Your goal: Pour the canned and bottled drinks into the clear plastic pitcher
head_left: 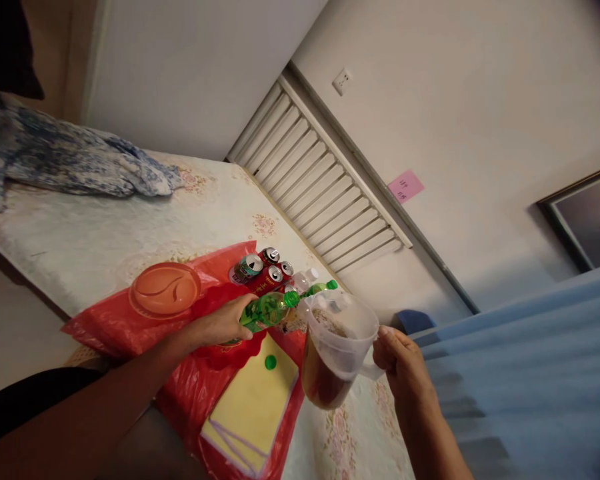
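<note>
My left hand (225, 325) is wrapped round a green plastic bottle (264, 312), which tilts with its green top toward the jug. In my right hand (400, 353) is the handle of a clear plastic jug (337, 347), partly filled with brown liquid and held above the table. Behind the bottle stand several drink cans (267, 277). A second green bottle (321, 289) is partly hidden by the jug. Below, a loose green cap (271, 362) lies on a folded yellow cloth (255, 403). I cannot tell whether the held bottle has its cap on.
Red plastic sheeting (180, 393) covers part of the flower-patterned table (170, 220). On it sit an orange divided dish (165, 289) and a red tray (215, 307) partly under my left arm. Blue-white fabric (80, 157) lies far left. A white radiator (320, 173) borders the table.
</note>
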`<state>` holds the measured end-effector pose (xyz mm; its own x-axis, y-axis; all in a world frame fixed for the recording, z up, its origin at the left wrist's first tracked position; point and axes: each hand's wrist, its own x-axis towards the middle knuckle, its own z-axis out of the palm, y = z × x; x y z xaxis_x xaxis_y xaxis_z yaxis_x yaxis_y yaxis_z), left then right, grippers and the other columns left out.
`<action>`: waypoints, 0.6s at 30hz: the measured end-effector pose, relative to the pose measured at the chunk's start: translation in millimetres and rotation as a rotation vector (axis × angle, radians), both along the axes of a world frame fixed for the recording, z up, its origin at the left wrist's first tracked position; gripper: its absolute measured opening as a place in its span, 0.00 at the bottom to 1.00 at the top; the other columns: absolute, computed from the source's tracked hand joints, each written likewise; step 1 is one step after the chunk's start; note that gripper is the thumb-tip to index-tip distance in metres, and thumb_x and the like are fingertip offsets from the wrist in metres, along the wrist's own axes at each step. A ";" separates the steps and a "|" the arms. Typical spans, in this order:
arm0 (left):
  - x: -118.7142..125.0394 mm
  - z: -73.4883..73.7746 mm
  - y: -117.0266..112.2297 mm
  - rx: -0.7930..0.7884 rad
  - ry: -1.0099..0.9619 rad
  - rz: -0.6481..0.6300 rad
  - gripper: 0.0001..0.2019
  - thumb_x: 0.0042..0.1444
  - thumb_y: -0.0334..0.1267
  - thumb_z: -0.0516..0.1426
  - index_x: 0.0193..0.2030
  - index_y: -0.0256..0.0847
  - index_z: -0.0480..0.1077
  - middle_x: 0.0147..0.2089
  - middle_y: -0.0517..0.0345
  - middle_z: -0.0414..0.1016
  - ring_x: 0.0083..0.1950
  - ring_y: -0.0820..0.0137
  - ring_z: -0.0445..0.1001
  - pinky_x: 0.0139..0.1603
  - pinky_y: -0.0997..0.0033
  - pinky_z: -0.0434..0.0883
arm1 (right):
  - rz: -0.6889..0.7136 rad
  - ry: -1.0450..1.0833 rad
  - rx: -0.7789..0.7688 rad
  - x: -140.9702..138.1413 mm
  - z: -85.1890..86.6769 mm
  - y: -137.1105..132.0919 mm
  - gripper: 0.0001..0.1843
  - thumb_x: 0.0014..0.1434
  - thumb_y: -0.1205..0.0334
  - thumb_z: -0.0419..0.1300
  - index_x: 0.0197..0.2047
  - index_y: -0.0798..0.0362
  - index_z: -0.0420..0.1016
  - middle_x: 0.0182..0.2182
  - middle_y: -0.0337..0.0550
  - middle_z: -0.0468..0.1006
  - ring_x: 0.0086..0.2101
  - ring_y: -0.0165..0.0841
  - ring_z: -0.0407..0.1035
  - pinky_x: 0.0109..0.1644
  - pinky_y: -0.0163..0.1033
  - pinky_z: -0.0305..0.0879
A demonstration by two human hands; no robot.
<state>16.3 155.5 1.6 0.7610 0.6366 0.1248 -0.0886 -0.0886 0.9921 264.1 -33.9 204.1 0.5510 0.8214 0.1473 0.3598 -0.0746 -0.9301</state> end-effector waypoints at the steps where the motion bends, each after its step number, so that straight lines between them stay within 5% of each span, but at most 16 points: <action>1: 0.3 -0.6 0.3 -0.002 0.003 0.001 0.33 0.38 0.33 0.59 0.57 0.40 0.63 0.51 0.54 0.76 0.53 0.57 0.75 0.51 0.63 0.70 | 0.000 -0.004 0.004 0.4 -0.2 1.5 0.29 0.50 0.43 0.71 0.18 0.50 0.59 0.13 0.26 0.51 0.16 0.22 0.42 0.19 0.33 0.39; 18: -3.8 4.7 -0.4 0.006 0.041 0.036 0.33 0.37 0.32 0.59 0.56 0.40 0.64 0.51 0.54 0.76 0.53 0.56 0.75 0.49 0.65 0.71 | 0.066 -0.030 -0.081 -3.7 9.1 17.7 0.30 0.51 0.42 0.72 0.18 0.51 0.61 0.13 0.27 0.52 0.17 0.22 0.42 0.21 0.33 0.39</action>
<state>12.5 155.1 6.3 0.7420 0.6632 0.0978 -0.0443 -0.0971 0.9943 260.4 -16.3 213.2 0.4914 0.8658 0.0944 0.3936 -0.1241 -0.9109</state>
